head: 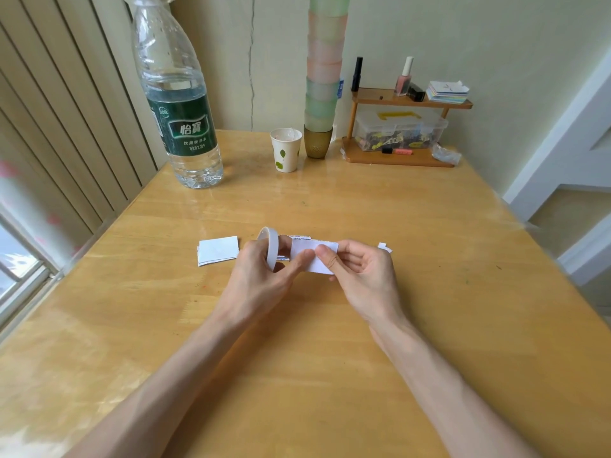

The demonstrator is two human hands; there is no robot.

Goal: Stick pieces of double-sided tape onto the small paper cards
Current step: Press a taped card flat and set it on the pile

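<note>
My left hand [261, 272] grips a white roll of double-sided tape [271, 242] held on edge above the wooden table [297, 358]. Its thumb presses on a small white paper card [307, 257]. My right hand [360, 276] pinches the same card from the right side with thumb and fingers. A small stack of white cards [218, 250] lies flat on the table just left of my hands. More paper with printed edges [299, 237] peeks out behind the held card. A tiny white scrap [385, 247] lies to the right of my right hand.
A large water bottle [178, 104] stands at the back left. A paper cup [286, 149] and a tall stack of coloured cups [322, 81] stand at the back centre. A wooden shelf [400, 127] with a clear box and bottles sits at the back right.
</note>
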